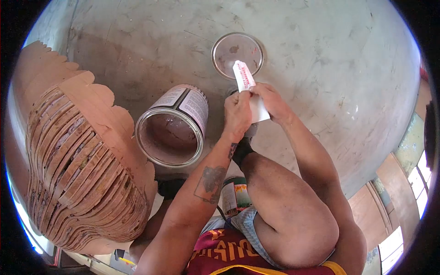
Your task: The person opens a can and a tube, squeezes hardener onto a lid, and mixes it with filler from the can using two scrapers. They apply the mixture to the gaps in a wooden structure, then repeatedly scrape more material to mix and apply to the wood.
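Both hands meet on a white tube with red lettering (244, 77), just below a round metal lid (237, 56) on the grey floor. My left hand (238, 114) is closed on the tube's lower part. My right hand (272, 101) pinches the tube from the right side. A white flat piece (260, 111) shows between and below the hands; whether it belongs to the tube cannot be made out. To the left, an open metal can (170, 137) lies tilted with its mouth toward me, brownish filler coating its inside.
A large layered wooden form with a scalloped edge (82, 165) stands at the left. A smaller labelled can (236, 196) is between my legs. My bent knee (316, 224) is at the lower right. Wooden panels (371, 215) are at the far right.
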`<action>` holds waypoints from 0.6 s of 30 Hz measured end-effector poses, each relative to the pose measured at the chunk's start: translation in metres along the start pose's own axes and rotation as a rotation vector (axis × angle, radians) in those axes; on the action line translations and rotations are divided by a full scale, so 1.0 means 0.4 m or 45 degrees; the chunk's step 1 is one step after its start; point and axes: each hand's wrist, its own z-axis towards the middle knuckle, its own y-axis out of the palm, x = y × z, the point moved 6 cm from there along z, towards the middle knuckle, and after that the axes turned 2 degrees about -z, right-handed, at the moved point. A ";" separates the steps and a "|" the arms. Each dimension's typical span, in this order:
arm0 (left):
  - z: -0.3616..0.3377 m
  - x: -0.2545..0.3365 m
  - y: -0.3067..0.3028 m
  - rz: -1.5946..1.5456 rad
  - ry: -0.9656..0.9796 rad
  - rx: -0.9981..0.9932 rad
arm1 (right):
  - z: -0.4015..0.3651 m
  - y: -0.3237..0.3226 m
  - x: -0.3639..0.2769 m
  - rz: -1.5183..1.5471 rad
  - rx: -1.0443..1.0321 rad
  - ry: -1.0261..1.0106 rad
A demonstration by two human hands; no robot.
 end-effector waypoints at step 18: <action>0.036 -0.001 0.016 -0.042 0.044 0.025 | 0.014 -0.019 -0.005 0.029 0.073 0.051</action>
